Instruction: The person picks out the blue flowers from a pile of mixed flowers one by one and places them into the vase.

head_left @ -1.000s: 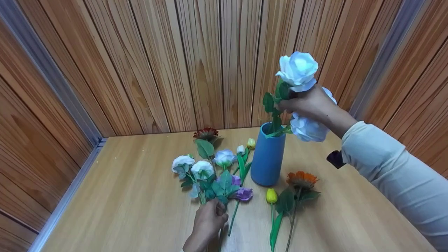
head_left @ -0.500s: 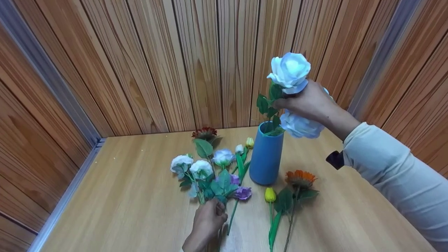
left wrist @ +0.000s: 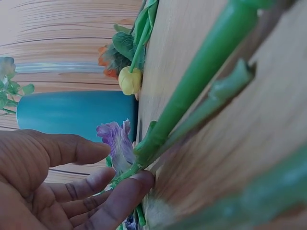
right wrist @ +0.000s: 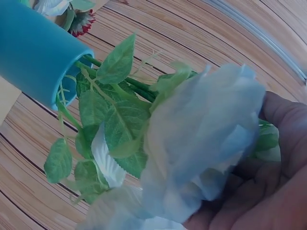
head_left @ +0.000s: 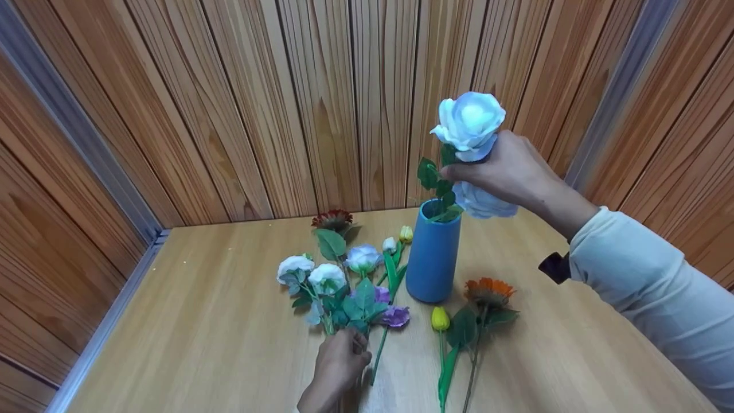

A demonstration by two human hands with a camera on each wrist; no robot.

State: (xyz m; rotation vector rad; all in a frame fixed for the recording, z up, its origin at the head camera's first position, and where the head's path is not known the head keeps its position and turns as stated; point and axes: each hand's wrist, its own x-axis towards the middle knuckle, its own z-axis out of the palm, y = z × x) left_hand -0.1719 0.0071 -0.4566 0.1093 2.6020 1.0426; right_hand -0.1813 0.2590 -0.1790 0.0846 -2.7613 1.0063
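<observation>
My right hand (head_left: pixel 510 172) grips an artificial rose stem with large bluish-white blooms (head_left: pixel 470 123) above a blue vase (head_left: pixel 433 258). The stem's lower leaves (head_left: pixel 448 213) reach into the vase mouth. In the right wrist view a rose bloom (right wrist: pixel 201 139) covers most of the fingers, and leaves (right wrist: pixel 127 120) lie by the vase rim (right wrist: pixel 88 55). Low on the table, my left hand (head_left: pixel 339 358) is at the stems of a flower bunch with white blooms (head_left: pixel 328 279). In the left wrist view a fingertip touches a green stem (left wrist: pixel 139 165), with the thumb apart from it.
A purple flower (head_left: pixel 395 316), a white tulip bud (head_left: pixel 389 245) and a dark red flower (head_left: pixel 332 219) lie left of the vase. In front are a yellow tulip (head_left: pixel 440 319) and an orange flower (head_left: pixel 489 291). A wood-panel wall (head_left: pixel 338 115) stands behind.
My right hand has moved left and slightly down, bringing the rose blooms closer over the vase, with leaves lower at its mouth. My left hand stays at the stems.
</observation>
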